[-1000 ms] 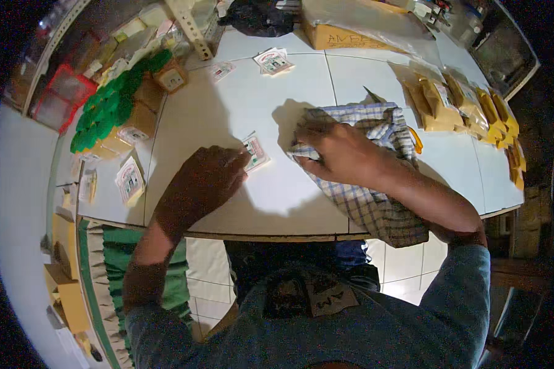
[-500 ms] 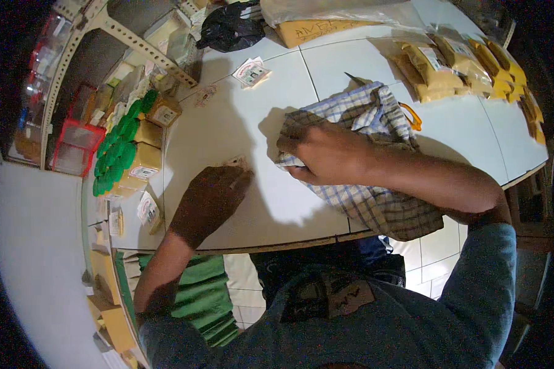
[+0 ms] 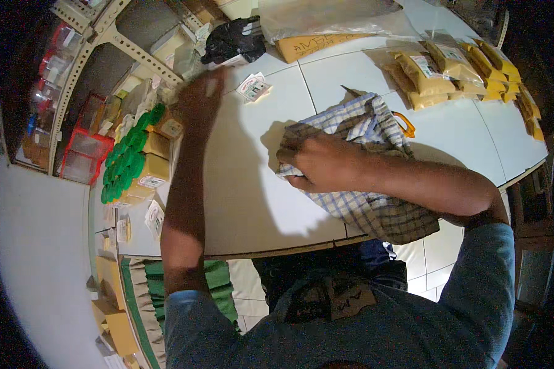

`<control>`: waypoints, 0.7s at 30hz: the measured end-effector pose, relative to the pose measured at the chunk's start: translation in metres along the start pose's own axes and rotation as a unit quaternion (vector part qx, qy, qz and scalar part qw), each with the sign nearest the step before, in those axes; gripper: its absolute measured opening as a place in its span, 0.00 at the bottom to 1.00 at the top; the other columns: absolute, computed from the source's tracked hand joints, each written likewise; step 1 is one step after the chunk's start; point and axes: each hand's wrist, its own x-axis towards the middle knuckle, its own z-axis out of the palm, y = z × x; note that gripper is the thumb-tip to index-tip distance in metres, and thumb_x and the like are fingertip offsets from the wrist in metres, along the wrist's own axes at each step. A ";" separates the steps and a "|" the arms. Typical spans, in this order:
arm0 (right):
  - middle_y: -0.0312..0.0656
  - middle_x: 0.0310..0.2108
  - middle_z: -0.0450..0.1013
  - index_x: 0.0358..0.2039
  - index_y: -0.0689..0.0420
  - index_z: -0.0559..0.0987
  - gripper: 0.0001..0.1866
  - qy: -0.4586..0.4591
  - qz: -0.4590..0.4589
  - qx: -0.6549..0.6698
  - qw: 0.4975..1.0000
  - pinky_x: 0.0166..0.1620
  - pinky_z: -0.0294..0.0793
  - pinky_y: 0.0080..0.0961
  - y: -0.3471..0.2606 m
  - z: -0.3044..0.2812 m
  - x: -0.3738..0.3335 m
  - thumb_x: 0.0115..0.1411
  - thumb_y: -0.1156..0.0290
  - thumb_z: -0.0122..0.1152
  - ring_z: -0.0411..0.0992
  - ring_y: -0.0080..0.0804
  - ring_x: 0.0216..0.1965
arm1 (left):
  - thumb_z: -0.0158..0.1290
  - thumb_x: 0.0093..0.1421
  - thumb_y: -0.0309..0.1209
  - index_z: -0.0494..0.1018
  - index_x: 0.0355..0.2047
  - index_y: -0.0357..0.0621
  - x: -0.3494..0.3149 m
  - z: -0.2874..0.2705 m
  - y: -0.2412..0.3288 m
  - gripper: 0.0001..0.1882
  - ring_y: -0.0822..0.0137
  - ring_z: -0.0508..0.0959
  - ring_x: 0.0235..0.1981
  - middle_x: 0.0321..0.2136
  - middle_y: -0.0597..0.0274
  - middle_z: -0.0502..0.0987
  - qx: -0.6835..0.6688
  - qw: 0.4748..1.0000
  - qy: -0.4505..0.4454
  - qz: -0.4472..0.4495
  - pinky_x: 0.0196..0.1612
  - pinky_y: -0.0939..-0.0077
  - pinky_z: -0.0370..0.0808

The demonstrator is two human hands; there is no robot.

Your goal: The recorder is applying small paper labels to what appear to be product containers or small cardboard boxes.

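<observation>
My right hand (image 3: pixel 326 161) is closed on a blue-and-white checked cloth (image 3: pixel 406 212), which lies bunched on the white tiled table and hangs over its front edge. Orange-handled scissors (image 3: pixel 406 125) lie mostly beneath the cloth, a pointed tip showing at its far side. Reaching far left, my left hand (image 3: pixel 204 95) is smeared by motion, so its fingers cannot be made out. Closest to it are the green-lidded jars (image 3: pixel 126 150) and a small stack of printed labels (image 3: pixel 253 87).
Filled bags of tan powder (image 3: pixel 428 71) lie at the back right. A black plastic bag (image 3: pixel 234 42) and a cardboard piece (image 3: pixel 317 46) under clear plastic sit at the back. A perforated metal rack (image 3: pixel 74 92) stands left. More labels (image 3: pixel 154 218) lie near the front left edge.
My left hand has moved away from the near table to the far left. The loose label beside it no longer shows on the table. My right hand stays on the cloth.
</observation>
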 end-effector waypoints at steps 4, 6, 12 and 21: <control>0.52 0.25 0.74 0.33 0.63 0.77 0.16 0.004 0.008 0.025 1.000 0.45 0.74 0.45 0.002 -0.002 -0.002 0.48 0.64 0.64 0.75 0.51 0.33 | 0.61 0.57 0.35 0.80 0.35 0.44 -0.040 0.035 -0.025 0.10 0.57 0.82 0.38 0.35 0.55 0.82 -0.098 0.981 -0.119 0.118 0.43 0.68 0.77; 0.54 0.29 0.75 0.33 0.63 0.77 0.16 -0.005 0.036 0.021 0.999 0.45 0.74 0.44 0.004 -0.002 -0.008 0.48 0.64 0.64 0.74 0.52 0.35 | 0.60 0.57 0.33 0.80 0.34 0.43 -0.046 0.012 -0.007 0.08 0.58 0.82 0.39 0.36 0.56 0.82 -0.103 0.981 -0.125 0.104 0.44 0.68 0.77; 0.58 0.37 0.75 0.39 0.63 0.77 0.18 -0.056 0.066 0.062 0.994 0.50 0.73 0.45 0.006 0.002 -0.006 0.52 0.63 0.63 0.74 0.55 0.42 | 0.58 0.58 0.24 0.80 0.29 0.38 -0.105 -0.131 0.015 0.03 0.67 0.82 0.37 0.35 0.58 0.83 -0.061 0.959 -0.173 -0.217 0.40 0.73 0.77; 0.59 0.49 0.70 0.48 0.62 0.74 0.21 -0.103 0.101 0.050 0.988 0.56 0.70 0.45 -0.008 -0.013 0.006 0.55 0.66 0.60 0.69 0.58 0.51 | 0.59 0.56 0.22 0.79 0.42 0.41 -0.223 -0.248 -0.028 0.12 0.65 0.78 0.47 0.43 0.56 0.80 -0.004 0.951 -0.133 -0.279 0.53 0.71 0.72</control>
